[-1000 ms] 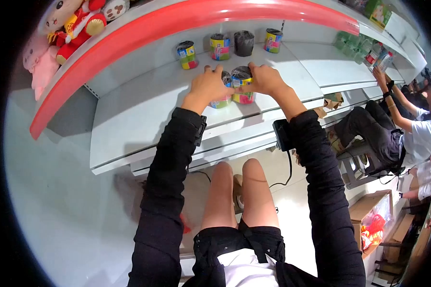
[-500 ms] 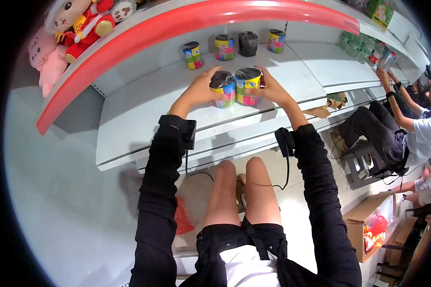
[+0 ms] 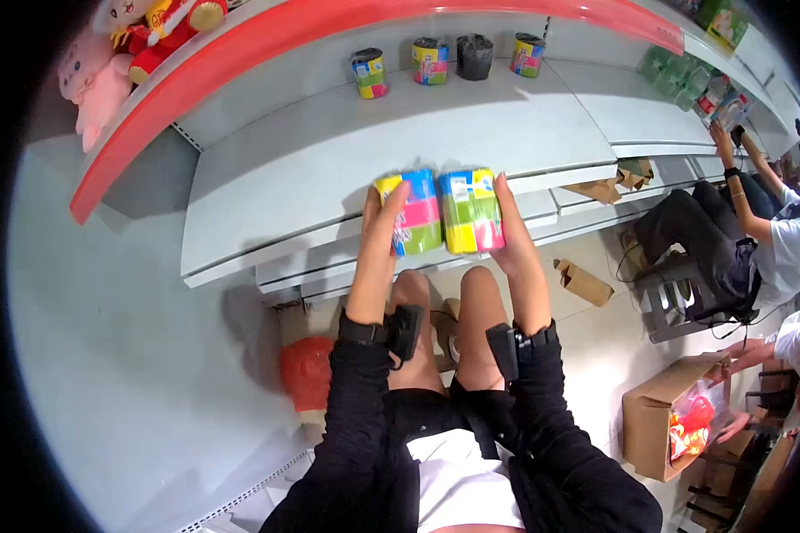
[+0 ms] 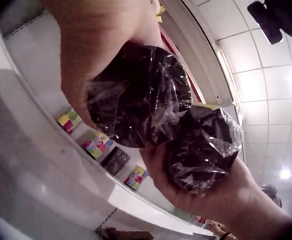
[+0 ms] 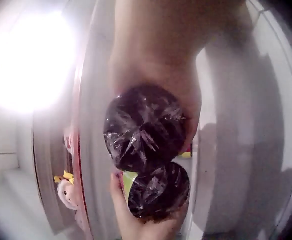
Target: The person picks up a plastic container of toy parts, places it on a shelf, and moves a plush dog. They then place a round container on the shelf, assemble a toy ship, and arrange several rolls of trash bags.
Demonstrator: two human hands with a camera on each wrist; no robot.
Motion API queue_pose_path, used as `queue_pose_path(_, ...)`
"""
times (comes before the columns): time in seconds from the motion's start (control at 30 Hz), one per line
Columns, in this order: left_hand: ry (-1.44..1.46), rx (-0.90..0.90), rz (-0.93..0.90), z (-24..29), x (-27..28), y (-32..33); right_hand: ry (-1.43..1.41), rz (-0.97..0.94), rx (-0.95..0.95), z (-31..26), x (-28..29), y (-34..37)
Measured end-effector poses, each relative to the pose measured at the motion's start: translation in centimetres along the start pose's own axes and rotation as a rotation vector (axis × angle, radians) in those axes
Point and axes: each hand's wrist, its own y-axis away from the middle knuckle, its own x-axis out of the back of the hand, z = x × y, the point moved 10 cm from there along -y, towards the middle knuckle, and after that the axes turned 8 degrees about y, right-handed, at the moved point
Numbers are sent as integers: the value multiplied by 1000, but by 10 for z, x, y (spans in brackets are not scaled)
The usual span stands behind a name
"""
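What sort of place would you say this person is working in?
Probably a shop or a mock-up of one: long white shelving with a red front strip, colourful wrapped packs standing in a row, and plush toys above.

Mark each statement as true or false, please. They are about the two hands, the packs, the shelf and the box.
1. The left hand grips a colourful pack. True.
2. The right hand holds nothing. False: it grips a second colourful pack.
3. Four packs stand at the back of the shelf. True.
4. All four show colourful sides. False: the third from the left looks dark.
5. An open cardboard box holds something red. True.
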Motion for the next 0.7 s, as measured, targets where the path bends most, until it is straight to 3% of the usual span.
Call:
queue_pose_path(0.27,91,192,-41,-42,26,46,-67,136,-107,41,26,33)
queue_pose_path(0.43,77,167,-99,-33,14,53,71,42,-29,27,24,38)
queue_pose_path(0.7,-218,-57,-1,-8,11,59,197,-2,106,-1,14,53)
